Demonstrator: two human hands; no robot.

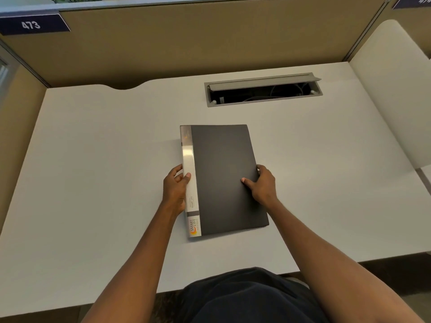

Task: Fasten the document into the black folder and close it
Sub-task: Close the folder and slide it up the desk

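Observation:
The black folder (224, 178) lies closed and flat in the middle of the white desk (93, 159), its white spine label along the left edge. My left hand (176, 190) grips the spine side, thumb on top of the label. My right hand (262, 185) holds the right, opening edge, thumb pressed on the cover and fingers curled around the edge. No document shows; whether one is inside the folder is hidden.
An open grey cable tray (263, 89) with wires is set into the desk behind the folder. Tan partition walls (186, 43) enclose the back and left. A white curved panel (391, 89) stands at the right. My dark-clothed lap sits below the desk's front edge.

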